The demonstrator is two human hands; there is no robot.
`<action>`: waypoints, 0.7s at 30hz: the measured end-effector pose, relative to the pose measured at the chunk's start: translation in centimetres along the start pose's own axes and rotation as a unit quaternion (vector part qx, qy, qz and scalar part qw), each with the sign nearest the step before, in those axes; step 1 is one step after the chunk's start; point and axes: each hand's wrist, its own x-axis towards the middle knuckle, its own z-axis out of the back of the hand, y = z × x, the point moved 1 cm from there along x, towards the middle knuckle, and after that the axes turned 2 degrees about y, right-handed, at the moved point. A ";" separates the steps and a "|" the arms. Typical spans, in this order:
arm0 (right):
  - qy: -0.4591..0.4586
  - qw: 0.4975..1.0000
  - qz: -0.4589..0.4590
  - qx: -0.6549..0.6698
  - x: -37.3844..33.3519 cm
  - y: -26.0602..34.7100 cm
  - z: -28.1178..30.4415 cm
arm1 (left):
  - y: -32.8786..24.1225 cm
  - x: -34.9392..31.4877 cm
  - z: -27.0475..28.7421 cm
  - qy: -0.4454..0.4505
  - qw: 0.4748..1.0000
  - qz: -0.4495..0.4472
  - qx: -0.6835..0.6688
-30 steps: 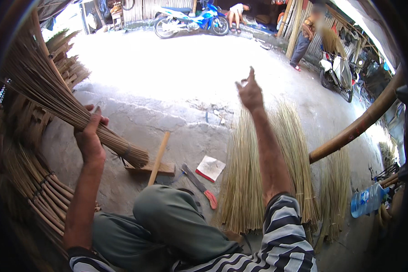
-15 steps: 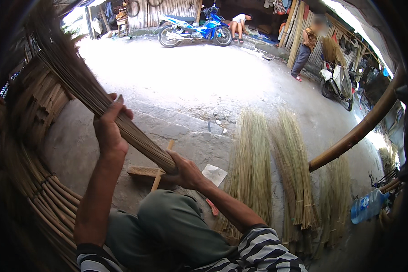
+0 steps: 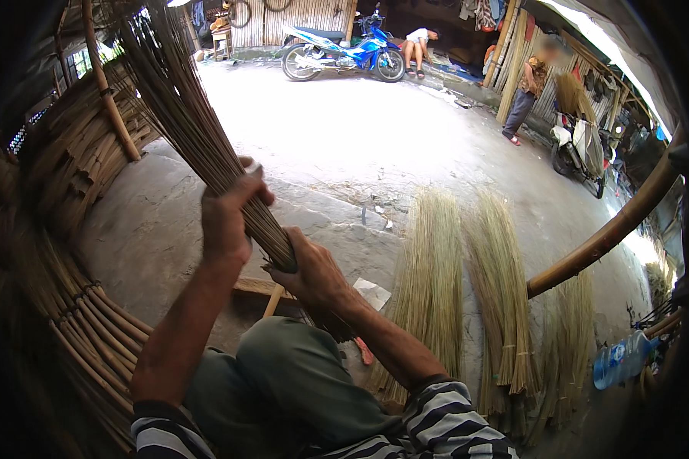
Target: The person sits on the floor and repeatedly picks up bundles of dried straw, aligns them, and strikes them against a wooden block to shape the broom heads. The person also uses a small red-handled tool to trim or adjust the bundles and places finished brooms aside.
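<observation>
A long bundle of thin brown stalks (image 3: 199,130) slants from the upper left down toward my knees. Around its middle my left hand (image 3: 230,214) is closed, its fingers slightly blurred. Lower down, my right hand (image 3: 318,275) grips the bundle near its cut end, thumb on top. Dark stalk ends (image 3: 331,325) show beneath the right wrist. Just below the bundle, a wooden block (image 3: 260,288) with a light stick (image 3: 273,301) lies in front of my knee, partly hidden by my arms and leg. A white scrap (image 3: 372,295) lies beside my right forearm.
Pale green straw bundles (image 3: 429,283) lie on the floor to the right, near a bamboo pole (image 3: 605,237) and a blue water bottle (image 3: 620,361). Finished-looking brooms with bamboo handles (image 3: 103,336) lie left. Beyond stand a blue motorbike (image 3: 344,53) and two people.
The bundle has tilted more upright and shifted right, and both hands have moved with it. My right hand has risen, and dark stalk ends now show below it. The view has turned slightly left.
</observation>
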 end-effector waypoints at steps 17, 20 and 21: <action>-0.302 0.926 0.006 0.225 3.6 -1.3 2.3 | 0.8 0.0 2.4 0.315 0.860 -0.181 0.357; -0.333 0.864 0.057 0.373 4.8 -0.8 2.6 | 3.7 -1.8 2.1 0.384 0.793 -0.089 0.465; -0.339 0.844 0.074 0.410 5.2 -0.5 2.0 | 4.6 -2.3 1.8 0.362 0.832 -0.069 0.415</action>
